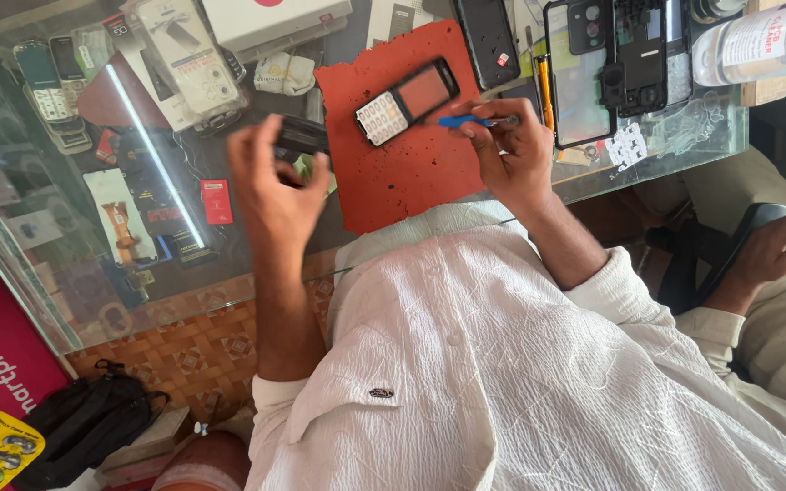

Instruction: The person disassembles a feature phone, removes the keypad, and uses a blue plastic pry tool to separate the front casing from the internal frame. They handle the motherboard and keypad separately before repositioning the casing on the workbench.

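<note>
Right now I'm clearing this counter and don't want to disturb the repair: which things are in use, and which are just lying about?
In use:
keypad phone on the red mat
blue tool in the right hand
black part by the left hand

Lying about:
opened smartphone
white box
clear bottle
old handsets

Glossy glass counter, matt rough red mat, crinkled white cloth shirt.

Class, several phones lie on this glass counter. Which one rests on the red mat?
The keypad phone with white keys, beside the right hand; the others lie on bare glass or beneath it.
</note>
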